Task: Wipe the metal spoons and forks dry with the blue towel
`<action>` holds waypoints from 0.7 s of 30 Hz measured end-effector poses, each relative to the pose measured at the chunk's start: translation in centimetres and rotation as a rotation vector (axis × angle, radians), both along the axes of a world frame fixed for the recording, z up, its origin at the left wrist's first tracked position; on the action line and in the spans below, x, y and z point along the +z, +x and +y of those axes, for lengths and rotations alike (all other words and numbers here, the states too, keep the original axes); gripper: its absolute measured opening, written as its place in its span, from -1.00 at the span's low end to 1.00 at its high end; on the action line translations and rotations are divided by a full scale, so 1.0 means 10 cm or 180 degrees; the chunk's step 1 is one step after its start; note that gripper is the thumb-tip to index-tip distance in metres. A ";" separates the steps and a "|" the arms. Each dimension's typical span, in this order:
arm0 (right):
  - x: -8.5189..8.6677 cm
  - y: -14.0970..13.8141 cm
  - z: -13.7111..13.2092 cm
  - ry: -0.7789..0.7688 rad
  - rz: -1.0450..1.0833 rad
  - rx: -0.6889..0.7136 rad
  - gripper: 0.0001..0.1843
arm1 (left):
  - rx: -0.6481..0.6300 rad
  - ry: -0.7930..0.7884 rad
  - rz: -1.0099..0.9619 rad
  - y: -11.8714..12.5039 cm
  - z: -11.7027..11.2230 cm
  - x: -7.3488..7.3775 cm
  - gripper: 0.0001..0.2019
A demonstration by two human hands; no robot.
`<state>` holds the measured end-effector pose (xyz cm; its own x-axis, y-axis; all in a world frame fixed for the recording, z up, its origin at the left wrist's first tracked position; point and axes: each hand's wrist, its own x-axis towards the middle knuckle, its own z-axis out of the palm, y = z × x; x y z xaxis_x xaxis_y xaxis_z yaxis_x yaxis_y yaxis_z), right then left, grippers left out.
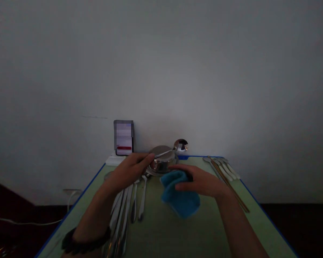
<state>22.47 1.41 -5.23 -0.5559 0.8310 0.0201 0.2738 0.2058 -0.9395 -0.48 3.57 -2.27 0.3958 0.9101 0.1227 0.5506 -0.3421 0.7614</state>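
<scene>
My left hand (130,171) is closed on the handle of a steel spoon (177,147), whose bowl is raised past a steel bowl (161,159) at the far middle of the table. My right hand (200,181) grips a blue cloth (181,195) that rests on the green table top (161,229), just to the right of the steel bowl. A dark band is round my left wrist.
A row of steel cutlery (129,204) lies on the left under my left forearm. More spoons and wooden chopsticks (226,175) lie on the right. A phone (123,138) stands against the wall at the back. The table has blue edges; a cable runs at the left.
</scene>
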 end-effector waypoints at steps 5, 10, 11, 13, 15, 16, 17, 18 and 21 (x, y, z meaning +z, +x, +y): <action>-0.08 -0.14 0.07 0.0034 0.1112 -0.0860 -0.60 | -0.0079 0.0098 0.0177 0.14 -0.01 -0.06 -0.63; -0.08 -0.28 0.08 0.0059 0.1133 -0.1183 -0.61 | -0.0055 0.0311 0.0710 0.25 -0.10 -0.13 -0.75; -0.08 -0.29 0.09 0.0127 0.1035 -0.1269 -0.61 | -0.0057 0.0370 0.0919 0.28 -0.12 -0.14 -0.74; -0.08 -0.30 0.11 0.0277 0.0852 -0.1507 -0.62 | -0.0088 0.0447 0.1240 0.33 -0.14 -0.15 -0.74; -0.09 -0.27 0.14 0.0408 0.0695 -0.1744 -0.64 | -0.0143 0.0537 0.1384 0.40 -0.16 -0.16 -0.76; -0.09 -0.24 0.15 0.0471 0.0619 -0.1848 -0.66 | -0.0184 0.0596 0.1431 0.44 -0.16 -0.17 -0.77; -0.10 -0.21 0.16 0.0542 0.0521 -0.1954 -0.66 | -0.0228 0.0660 0.1471 0.49 -0.17 -0.18 -0.78; -0.09 -0.17 0.17 0.0614 0.0406 -0.2055 -0.66 | -0.0275 0.0719 0.1508 0.54 -0.17 -0.19 -0.79; -0.05 -0.02 0.12 0.0787 -0.0002 -0.2227 -0.61 | -0.0392 0.0764 0.1560 0.69 -0.22 -0.22 -0.81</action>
